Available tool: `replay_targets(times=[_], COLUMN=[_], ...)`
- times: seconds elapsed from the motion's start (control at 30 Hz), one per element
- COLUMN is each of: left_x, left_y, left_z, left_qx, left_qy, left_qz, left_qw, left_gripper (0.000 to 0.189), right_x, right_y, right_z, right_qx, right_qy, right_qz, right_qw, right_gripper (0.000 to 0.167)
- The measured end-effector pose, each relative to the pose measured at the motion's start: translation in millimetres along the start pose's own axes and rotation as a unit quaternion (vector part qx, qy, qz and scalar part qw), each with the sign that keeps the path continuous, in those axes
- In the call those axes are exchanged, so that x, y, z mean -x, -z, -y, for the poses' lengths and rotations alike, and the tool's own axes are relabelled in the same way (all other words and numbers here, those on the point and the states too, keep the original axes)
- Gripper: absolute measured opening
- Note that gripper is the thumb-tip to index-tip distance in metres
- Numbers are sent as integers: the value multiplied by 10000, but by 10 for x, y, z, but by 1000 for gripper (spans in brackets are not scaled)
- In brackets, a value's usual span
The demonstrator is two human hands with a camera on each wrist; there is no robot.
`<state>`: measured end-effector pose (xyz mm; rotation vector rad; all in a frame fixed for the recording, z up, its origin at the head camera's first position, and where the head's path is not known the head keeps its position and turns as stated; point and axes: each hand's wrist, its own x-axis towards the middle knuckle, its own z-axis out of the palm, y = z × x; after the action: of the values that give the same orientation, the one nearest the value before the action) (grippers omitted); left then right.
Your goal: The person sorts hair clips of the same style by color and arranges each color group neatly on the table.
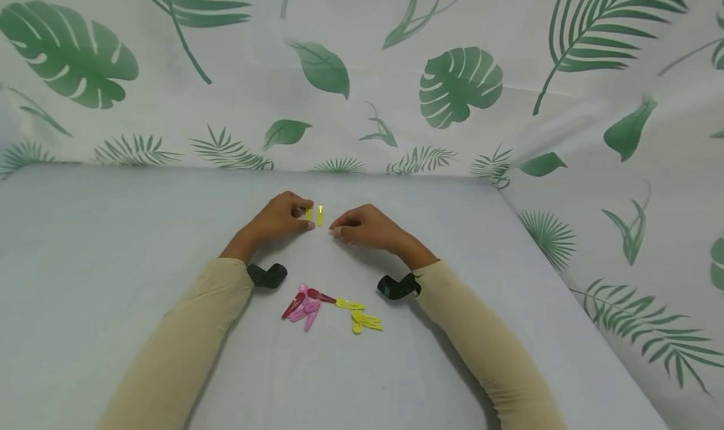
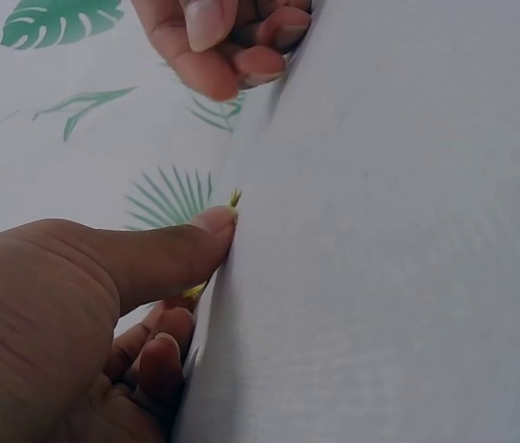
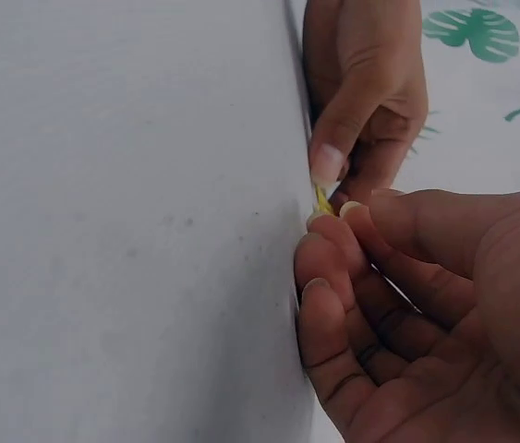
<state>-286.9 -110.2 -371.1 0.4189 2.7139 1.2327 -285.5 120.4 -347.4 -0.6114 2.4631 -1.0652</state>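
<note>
At the far part of the table, my left hand pinches a yellow hair clip lengthwise between thumb and forefinger. A second yellow hair clip lies upright-on in the head view just to the right of it, on the cloth. My right hand rests just right of that second clip, fingers loosely bent, with nothing seen between them. In the left wrist view the tip of a yellow clip sticks out past the left thumb. The right wrist view shows yellow beyond the right fingertips, partly hidden.
Nearer the body lies a loose group of hair clips: pink ones, dark red ones and several yellow ones. A white cloth covers the table. Behind it hangs a leaf-printed curtain. Each wrist bears a black camera.
</note>
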Motion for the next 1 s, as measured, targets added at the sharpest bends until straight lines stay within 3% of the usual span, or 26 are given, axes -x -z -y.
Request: replay_targets(times=[0.1,0.37,0.77,1.0], left_x=[-8,-7,-22,-21], left_y=[6,6,-8,-16], left_z=[-9,10,27,16], left_qx=[-41,-20,-11,-54], left_qy=[-30,-41,-184,-65], left_qz=[-9,-1,-31,-69], left_qw=[10000,10000,9998,9999], left_gripper=[52,52,51,51], right_x=[51,231,520,668], right_y=[22,22,-79,-139], right_z=[-11,-8,13,36], right_qx=[5,53,132,117], right_qy=[81,449,683,687], right_qz=[40,609,918,890], right_qw=[10000,9971,9933,9936], right_gripper=[24,23,19,19])
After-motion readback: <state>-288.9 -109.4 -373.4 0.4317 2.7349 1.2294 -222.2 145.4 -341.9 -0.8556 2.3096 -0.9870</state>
